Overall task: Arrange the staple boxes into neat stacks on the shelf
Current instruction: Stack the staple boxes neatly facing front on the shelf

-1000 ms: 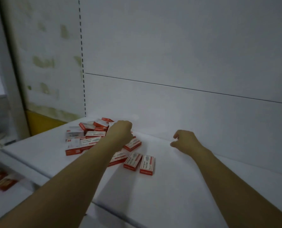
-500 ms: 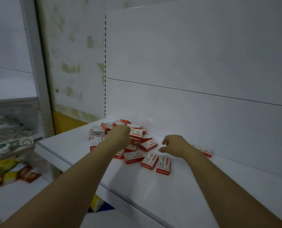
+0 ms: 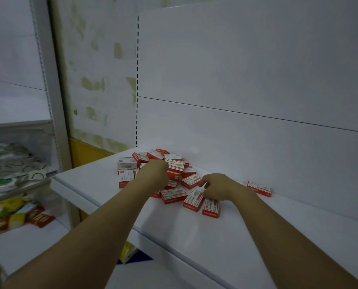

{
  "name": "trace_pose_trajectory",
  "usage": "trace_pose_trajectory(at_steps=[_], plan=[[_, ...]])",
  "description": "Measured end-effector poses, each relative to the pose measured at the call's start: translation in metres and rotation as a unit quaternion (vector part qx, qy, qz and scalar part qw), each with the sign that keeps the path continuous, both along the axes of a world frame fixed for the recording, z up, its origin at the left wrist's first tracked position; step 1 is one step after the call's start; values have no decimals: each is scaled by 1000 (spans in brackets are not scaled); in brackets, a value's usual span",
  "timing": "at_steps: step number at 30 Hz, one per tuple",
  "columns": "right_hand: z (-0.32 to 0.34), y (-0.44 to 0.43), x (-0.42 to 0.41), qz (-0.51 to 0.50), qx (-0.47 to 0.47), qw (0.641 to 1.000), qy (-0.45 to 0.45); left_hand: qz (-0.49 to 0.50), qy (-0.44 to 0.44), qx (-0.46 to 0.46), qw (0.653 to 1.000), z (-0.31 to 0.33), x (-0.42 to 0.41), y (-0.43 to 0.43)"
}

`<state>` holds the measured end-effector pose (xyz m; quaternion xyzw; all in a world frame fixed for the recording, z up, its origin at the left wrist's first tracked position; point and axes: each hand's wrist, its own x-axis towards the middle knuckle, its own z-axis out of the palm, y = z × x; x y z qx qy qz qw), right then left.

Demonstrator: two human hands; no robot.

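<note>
Now | my right hand (image 3: 217, 187) came left to the staple boxes (image 3: 175, 165) heaped on the shelf (image 3: 236, 236), fingers (image 3: 202, 182) loosely curled, holding nothing | left hand (image 3: 153, 173) stays on heap, grip hidden | stacking not begun

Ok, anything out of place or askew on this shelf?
The staple boxes lie in a jumbled heap at the left end of the shelf, overlapping and tilted, none stacked. One lone box sits apart, right of the heap, against the back panel.
</note>
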<state>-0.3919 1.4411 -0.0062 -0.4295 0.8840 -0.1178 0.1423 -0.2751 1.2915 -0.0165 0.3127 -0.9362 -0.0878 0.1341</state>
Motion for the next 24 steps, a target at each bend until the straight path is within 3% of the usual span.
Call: trace_pose_trajectory(at_steps=[6, 13, 24], plan=[[-2, -3, 5, 25, 8, 999, -31, -1, -1, 13, 1000, -4, 4, -3], [-3, -9, 11, 62, 62, 996, 0, -5, 5, 17, 1000, -6, 12, -5], [-3, -1, 5, 59, 56, 996, 44, -28, 0, 15, 999, -2, 3, 3]])
